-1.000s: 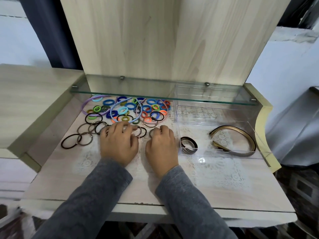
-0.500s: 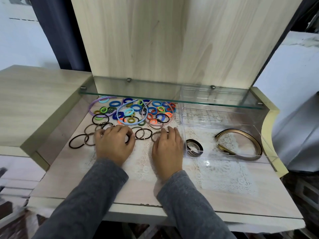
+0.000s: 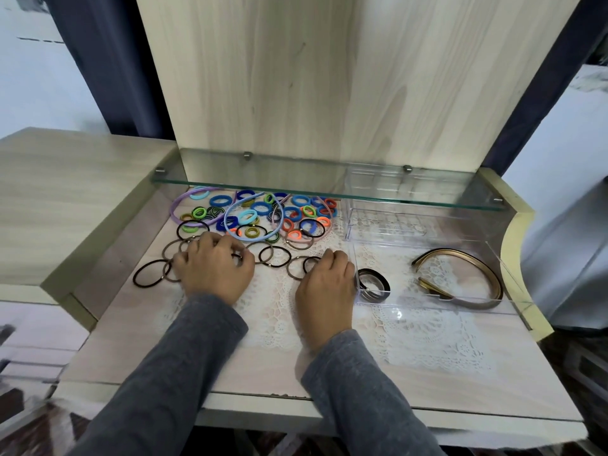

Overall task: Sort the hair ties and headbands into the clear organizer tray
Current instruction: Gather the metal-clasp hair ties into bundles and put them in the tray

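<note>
Two hands are working palm-down on the lace mat (image 3: 427, 334), among the thin hair ties (image 3: 148, 274) that are lying loose in front of the coloured pile (image 3: 263, 212) of ties and headbands (the pile is sitting partly under the glass shelf (image 3: 329, 189)). The left hand (image 3: 215, 268) is covering several thin brown and black loops, its fingers curling round them and gripping; more loops are showing on both sides of it. The right hand (image 3: 325, 287) is resting with its fingertips on a brown and a black tie, just beside the left wall of the clear organizer tray (image 3: 427, 306). Its fingers are bending downward, but the tips are hidden, so whether they are pinching a tie cannot be told. Inside the tray, a stack of dark ties (image 3: 373, 284) is lying next to the right hand's knuckles, and the gold headbands (image 3: 493, 281) are lying well to the right. Compared with one second ago, the hands are standing farther apart, the right one having shifted toward the tray; the tray's contents are remaining as they were.
</note>
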Demonstrator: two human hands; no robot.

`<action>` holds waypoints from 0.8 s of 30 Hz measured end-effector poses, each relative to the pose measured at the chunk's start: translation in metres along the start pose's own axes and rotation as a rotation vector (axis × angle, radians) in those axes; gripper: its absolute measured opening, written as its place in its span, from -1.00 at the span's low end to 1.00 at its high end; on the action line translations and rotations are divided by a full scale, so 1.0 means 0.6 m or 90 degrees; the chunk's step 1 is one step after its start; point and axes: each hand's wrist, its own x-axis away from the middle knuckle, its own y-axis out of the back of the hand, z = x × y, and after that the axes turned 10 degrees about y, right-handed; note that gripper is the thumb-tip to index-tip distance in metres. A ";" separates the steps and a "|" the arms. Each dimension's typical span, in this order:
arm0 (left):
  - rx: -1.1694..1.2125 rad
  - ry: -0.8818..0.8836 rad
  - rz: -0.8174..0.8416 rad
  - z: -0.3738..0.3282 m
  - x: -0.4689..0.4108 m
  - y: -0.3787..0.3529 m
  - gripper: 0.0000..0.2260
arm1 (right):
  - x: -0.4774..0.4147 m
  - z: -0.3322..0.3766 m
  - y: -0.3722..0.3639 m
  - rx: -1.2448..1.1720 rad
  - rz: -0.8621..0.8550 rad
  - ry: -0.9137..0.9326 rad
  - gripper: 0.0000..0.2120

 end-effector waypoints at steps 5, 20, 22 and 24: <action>-0.004 0.021 -0.006 0.001 -0.001 -0.001 -0.80 | 0.000 0.002 0.001 -0.010 -0.015 -0.008 -0.79; 0.096 -0.074 -0.059 -0.001 0.009 0.002 -0.87 | -0.001 -0.004 0.006 -0.056 -0.042 0.030 -0.83; 0.137 -0.101 -0.068 0.001 0.009 0.002 -0.87 | -0.001 -0.005 0.011 -0.076 -0.049 0.053 -0.87; 0.189 -0.137 -0.084 0.003 0.012 0.004 -0.87 | 0.000 -0.008 0.014 -0.130 -0.061 0.062 -0.88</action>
